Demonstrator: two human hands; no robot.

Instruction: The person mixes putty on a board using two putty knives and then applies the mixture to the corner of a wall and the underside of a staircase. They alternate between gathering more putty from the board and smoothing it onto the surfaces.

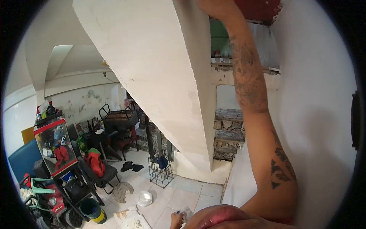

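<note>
My right arm reaches up along the right side of the view. Only the wrist end of my right hand (216,8) shows at the top edge, against the underside of the white sloping beam (145,72); its fingers are out of sight. Low in the middle, my left hand (176,220) is closed on a small pale, greyish thing (185,213) that I cannot make out. On the tiled floor beyond it lie a white plastic bag (145,199) with white matter in it and a stained pale sheet (131,218).
A white wall (316,76) stands close at my right. Stone-faced steps (227,135) show behind my arm. A black wire rack (160,171) stands on the floor. To the left are a glass tank (57,147), a chair (108,173) and a dark bucket (91,210).
</note>
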